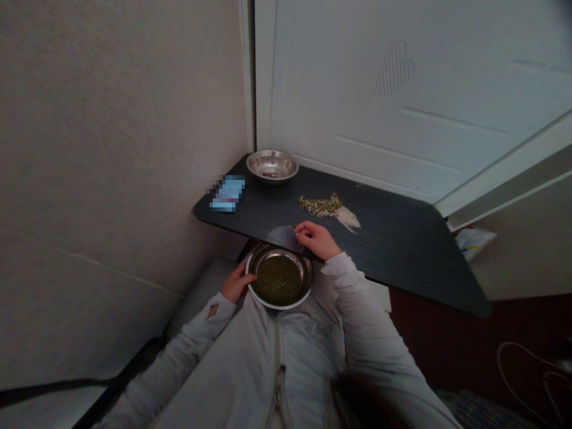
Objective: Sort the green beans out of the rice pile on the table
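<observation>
A metal bowl [308, 286] filled with small green beans [279, 279] rests on my lap, partly under the table's front edge. My left hand [236, 282] grips its left rim, thumb over the edge. Above the bowl, my right hand [316, 238] is at the front edge of the dark table, fingers pinched together. What they hold, if anything, is too small to tell. Beside these fingertips lies a pale, smooth patch [281, 236] that I cannot make out, with a few grains near it. Beyond the hand is a pile of mixed green beans and white grains [328, 207], whiter at its right end.
A second metal bowl [272, 164] stands at the back left of the table [402, 250]. A phone-like blue rectangle [227, 193], blurred out, lies at the left end. A wall is close on the left, a white door [357, 89] behind. A cable [513, 345] lies at right.
</observation>
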The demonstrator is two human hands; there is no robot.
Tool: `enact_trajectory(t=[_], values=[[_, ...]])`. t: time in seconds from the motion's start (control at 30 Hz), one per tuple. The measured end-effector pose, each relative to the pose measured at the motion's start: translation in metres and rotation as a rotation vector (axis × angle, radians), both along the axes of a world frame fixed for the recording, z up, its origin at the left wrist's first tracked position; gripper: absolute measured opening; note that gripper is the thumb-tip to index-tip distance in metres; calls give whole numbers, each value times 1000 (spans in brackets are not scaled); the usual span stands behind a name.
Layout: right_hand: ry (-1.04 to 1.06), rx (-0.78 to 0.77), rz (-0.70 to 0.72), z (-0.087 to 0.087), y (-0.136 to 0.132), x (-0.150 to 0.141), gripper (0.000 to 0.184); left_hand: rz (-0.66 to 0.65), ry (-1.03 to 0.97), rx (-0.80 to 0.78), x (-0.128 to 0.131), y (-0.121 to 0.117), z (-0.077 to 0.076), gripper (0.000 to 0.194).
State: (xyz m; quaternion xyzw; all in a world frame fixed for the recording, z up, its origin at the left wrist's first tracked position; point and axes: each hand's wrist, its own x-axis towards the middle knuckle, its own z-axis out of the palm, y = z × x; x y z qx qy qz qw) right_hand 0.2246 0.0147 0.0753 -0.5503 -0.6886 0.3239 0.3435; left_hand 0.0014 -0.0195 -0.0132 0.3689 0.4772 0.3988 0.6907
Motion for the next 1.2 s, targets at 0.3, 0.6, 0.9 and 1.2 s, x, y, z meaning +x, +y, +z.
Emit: enact_trajectory(t=[0.3, 0.6, 0.9, 1.2], values=[[421, 221, -601, -1, 2, 27, 20, 15, 40, 34, -3, 1, 0, 43], [315, 157, -641, -9, -6, 53, 20, 16, 37, 30, -2, 1, 1, 40], [116, 169, -700, -12, -7, 49, 18, -5, 58, 49, -2, 2, -2, 42], [63, 141, -612, -5, -11, 45, 16, 10, 40, 45, -2, 2, -4, 40]])
